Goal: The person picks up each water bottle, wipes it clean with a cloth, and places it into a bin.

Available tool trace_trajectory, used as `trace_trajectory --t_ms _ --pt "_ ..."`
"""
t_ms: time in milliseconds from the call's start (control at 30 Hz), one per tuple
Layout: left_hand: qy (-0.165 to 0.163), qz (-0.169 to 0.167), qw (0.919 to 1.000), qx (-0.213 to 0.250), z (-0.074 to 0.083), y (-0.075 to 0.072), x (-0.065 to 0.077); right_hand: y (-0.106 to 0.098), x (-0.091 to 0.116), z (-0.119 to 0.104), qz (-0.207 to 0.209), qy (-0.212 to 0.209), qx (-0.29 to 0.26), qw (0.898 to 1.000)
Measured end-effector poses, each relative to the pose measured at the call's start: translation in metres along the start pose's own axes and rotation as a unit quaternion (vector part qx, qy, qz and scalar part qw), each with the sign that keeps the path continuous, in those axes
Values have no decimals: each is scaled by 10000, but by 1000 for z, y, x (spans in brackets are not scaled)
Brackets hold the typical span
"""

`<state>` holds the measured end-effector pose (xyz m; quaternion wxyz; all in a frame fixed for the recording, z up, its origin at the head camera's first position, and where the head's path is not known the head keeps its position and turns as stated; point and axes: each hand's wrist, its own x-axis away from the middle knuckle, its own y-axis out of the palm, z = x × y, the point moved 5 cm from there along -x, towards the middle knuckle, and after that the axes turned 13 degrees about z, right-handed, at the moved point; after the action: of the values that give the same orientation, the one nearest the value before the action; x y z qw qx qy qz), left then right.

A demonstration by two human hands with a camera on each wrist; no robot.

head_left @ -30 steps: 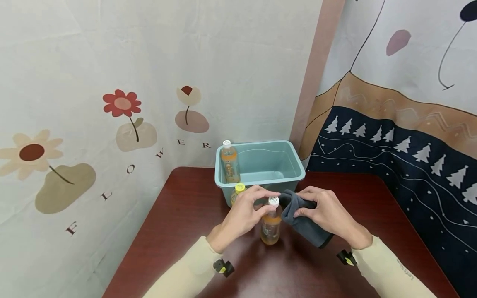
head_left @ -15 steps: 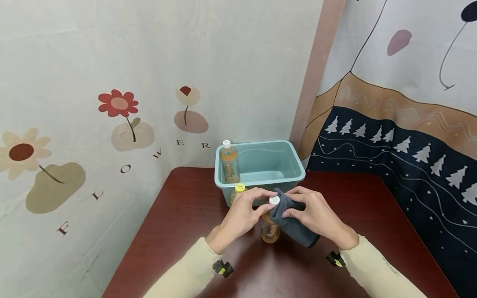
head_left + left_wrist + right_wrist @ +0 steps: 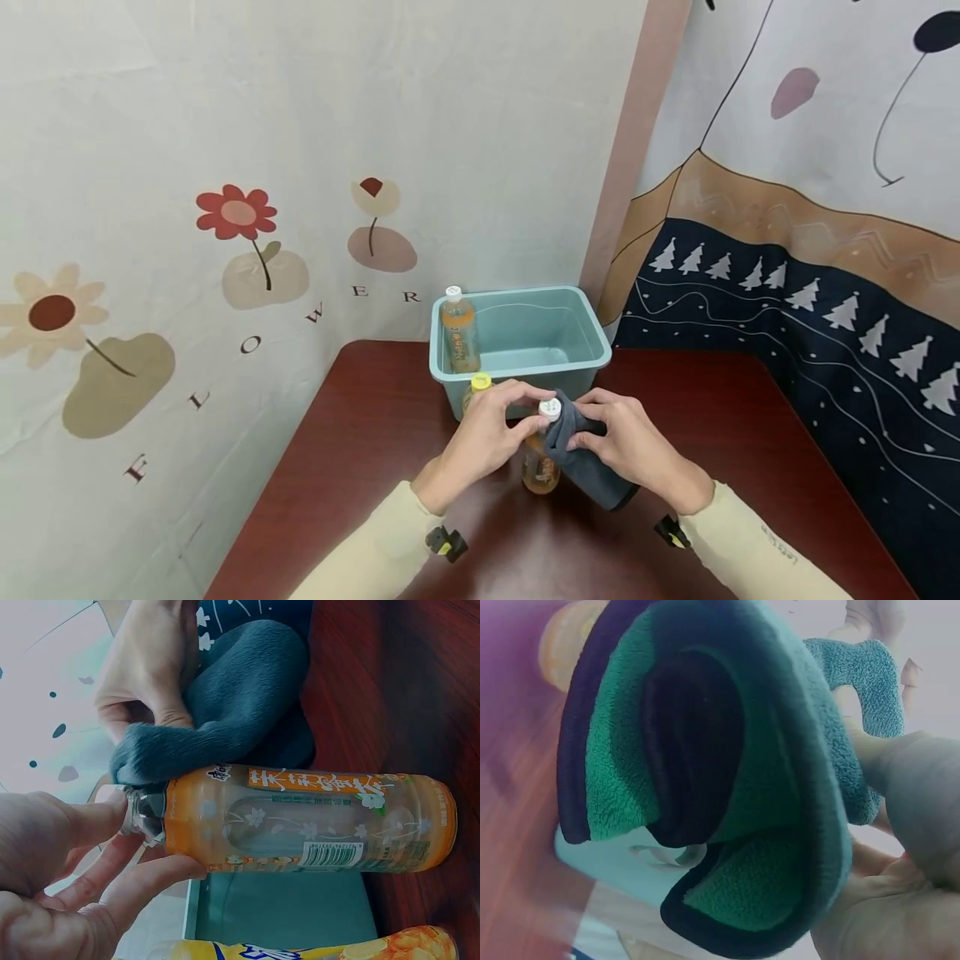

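Observation:
An orange-labelled drink bottle [image 3: 542, 475] with a white cap [image 3: 550, 408] stands upright on the table. My left hand [image 3: 483, 437] holds it at the neck, thumb and fingers around the part just below the cap. On the bottle's other side, my right hand [image 3: 637, 450] grips a dark grey cloth [image 3: 596, 479]. The cloth is bunched against the neck and upper side, and its loose end hangs down to the right. Seen from the left wrist, the cloth [image 3: 240, 705] touches the bottle [image 3: 300, 817] near its shoulder. From the right wrist, folds of the cloth [image 3: 772, 757] hide most of the bottle.
Behind the hands sits a light blue plastic bin [image 3: 525, 367], with a white-capped bottle [image 3: 461, 337] upright at its left end. A yellow-capped bottle [image 3: 481, 382] stands in front of the bin, partly covered by my left hand. The dark red table [image 3: 360, 467] runs back to a printed wall cloth.
My right hand has moved left with the cloth, which now covers the bottle's right side up by the cap. The left hand keeps its hold on the neck.

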<state>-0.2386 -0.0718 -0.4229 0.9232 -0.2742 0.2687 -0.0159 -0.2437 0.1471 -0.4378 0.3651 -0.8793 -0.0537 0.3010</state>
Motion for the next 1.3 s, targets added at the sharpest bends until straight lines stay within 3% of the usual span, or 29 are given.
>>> trace_trajectory --t_ms 433,900,1300 --pt "-29 112 9999 17 -4 0 -1 24 16 24 -305 -9 243 9992" --pt "-74 -23 9997 220 -1 0 0 73 35 52 -1258 64 279 9916" --pt "-88 -51 9995 297 -3 1 3 75 36 55 -1258 192 117 9918"
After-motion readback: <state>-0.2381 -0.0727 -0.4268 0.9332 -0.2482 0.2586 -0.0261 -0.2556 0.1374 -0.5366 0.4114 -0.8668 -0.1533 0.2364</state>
